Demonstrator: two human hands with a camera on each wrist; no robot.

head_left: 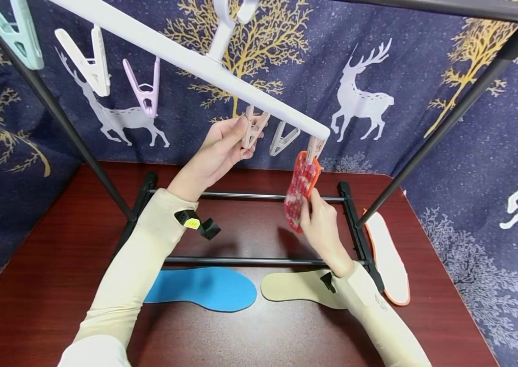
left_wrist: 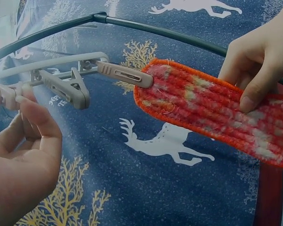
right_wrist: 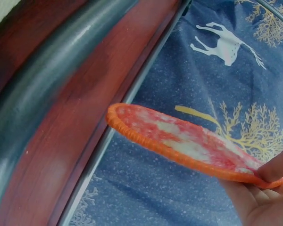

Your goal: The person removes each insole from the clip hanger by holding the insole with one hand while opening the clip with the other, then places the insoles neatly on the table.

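A red patterned insole with an orange edge hangs by one end from a beige clip at the right end of a white hanger bar. My right hand pinches the insole partway along, thumb on one face and fingers behind; its lower end sticks out free in the right wrist view. Farther left under the bar, my left hand grips a pale pinkish clip between thumb and fingers. Between that clip and the insole hangs a grey clip holding nothing.
More clips, white, purple and mint green, hang at the bar's left. A black rack frame surrounds the hanger. On the brown table lie a blue insole, a beige insole and a white orange-edged insole.
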